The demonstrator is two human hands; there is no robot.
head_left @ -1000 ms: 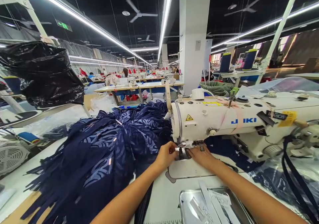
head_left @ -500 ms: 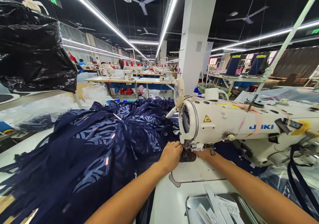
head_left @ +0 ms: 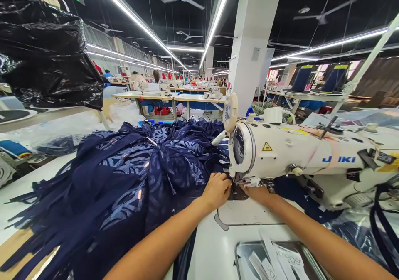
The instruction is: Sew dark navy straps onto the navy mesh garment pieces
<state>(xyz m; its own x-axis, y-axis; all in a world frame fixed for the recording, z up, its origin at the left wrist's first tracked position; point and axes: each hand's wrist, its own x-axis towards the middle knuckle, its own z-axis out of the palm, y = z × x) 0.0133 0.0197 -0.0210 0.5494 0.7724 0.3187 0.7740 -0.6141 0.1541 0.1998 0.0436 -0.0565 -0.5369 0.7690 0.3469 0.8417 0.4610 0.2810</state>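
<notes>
A white Juki sewing machine (head_left: 299, 155) stands on the table at the right. Both my hands reach under its head at the needle plate (head_left: 237, 193). My left hand (head_left: 217, 190) is curled, its fingertips pressed at the left side of the presser foot beside the navy fabric pile (head_left: 124, 180). My right hand (head_left: 258, 193) lies under the machine head to the right of the needle; its fingers are hidden. What either hand grips is too small to make out.
A metal tray (head_left: 249, 251) with white labels lies at the near edge. A black plastic bag (head_left: 50, 51) hangs at the upper left. A white pillar (head_left: 255, 43), thread cones (head_left: 301, 78) and other sewing tables with people are behind.
My view has shifted left and closer, so the machine head sits further right. My hands have stayed at the needle; the left hand has edged a little towards the presser foot.
</notes>
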